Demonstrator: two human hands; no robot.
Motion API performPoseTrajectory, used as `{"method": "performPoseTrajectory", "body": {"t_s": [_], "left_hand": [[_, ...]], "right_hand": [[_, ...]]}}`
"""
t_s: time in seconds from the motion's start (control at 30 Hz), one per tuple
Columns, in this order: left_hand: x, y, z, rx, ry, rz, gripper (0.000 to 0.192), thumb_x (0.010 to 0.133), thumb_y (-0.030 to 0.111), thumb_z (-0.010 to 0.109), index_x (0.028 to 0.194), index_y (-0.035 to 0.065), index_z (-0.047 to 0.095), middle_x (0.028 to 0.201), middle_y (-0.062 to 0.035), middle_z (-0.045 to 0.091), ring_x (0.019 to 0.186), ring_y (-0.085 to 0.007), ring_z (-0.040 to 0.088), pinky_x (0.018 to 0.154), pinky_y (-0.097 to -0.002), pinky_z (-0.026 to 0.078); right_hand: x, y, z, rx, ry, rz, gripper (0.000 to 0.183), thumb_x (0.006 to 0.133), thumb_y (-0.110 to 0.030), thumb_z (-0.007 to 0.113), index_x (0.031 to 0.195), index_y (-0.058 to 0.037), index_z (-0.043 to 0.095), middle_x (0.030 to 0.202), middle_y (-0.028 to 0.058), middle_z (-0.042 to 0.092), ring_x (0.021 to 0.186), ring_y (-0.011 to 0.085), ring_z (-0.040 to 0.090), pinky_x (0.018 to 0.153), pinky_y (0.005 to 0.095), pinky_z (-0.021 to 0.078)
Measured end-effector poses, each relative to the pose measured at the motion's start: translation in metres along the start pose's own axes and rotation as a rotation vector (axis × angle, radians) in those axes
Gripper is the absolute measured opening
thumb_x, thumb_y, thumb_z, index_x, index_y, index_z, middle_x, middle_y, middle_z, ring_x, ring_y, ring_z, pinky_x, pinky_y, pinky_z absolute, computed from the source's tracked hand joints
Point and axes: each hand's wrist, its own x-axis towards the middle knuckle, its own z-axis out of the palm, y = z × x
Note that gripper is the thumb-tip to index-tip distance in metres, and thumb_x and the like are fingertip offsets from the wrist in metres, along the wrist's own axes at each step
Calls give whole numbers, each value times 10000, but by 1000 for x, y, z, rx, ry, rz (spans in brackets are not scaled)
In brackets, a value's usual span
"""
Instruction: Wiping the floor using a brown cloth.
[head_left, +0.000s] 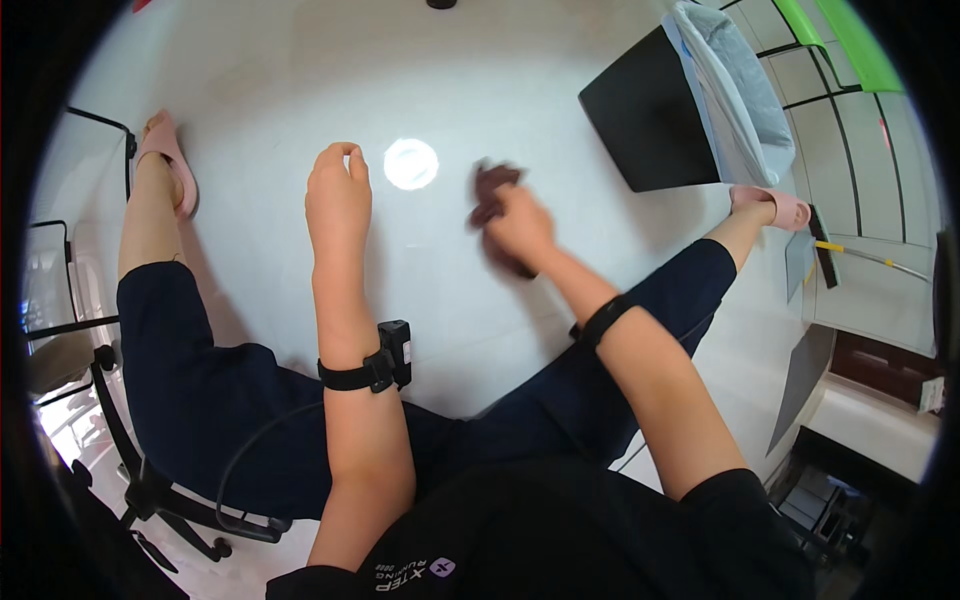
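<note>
My right hand (523, 225) grips a dark brown cloth (495, 180) low over the glossy white floor (427, 247). Both are blurred, and bunched folds stick out beyond the fingers and below the hand. Left of a bright light reflection, my left hand (340, 191) is held out above the floor with its back towards me. Its fingers curl loosely, and a small gap shows beside the thumb. I see nothing in it, though its palm side is hidden.
A black waste bin (649, 112) with a white liner (739, 97) stands at the upper right. Near my pink slipper (772, 206) on that side are a broom (825, 247) and a dustpan (799, 262). A wheeled chair base (146, 491) lies at lower left.
</note>
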Motion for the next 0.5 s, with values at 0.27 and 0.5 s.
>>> {"method": "performPoseTrajectory", "body": {"t_s": [0.27, 0.5], "left_hand": [[6, -10, 4, -147, 67, -2, 228, 931, 172, 458, 1009, 21, 610, 1027, -125, 632, 948, -270, 591, 812, -360, 462], [14, 4, 10, -162, 3, -105, 221, 928, 150, 451, 992, 11, 610, 973, -125, 637, 912, -271, 595, 805, -359, 462]], "right_hand": [[-95, -21, 42, -251, -407, -800, 145, 783, -170, 564, 919, -135, 526, 1018, 110, 493, 795, 319, 592, 559, 418, 535], [101, 23, -26, -354, 100, -220, 204, 794, -132, 580, 994, -113, 543, 1040, 154, 553, 813, 376, 612, 694, 459, 513]]}}
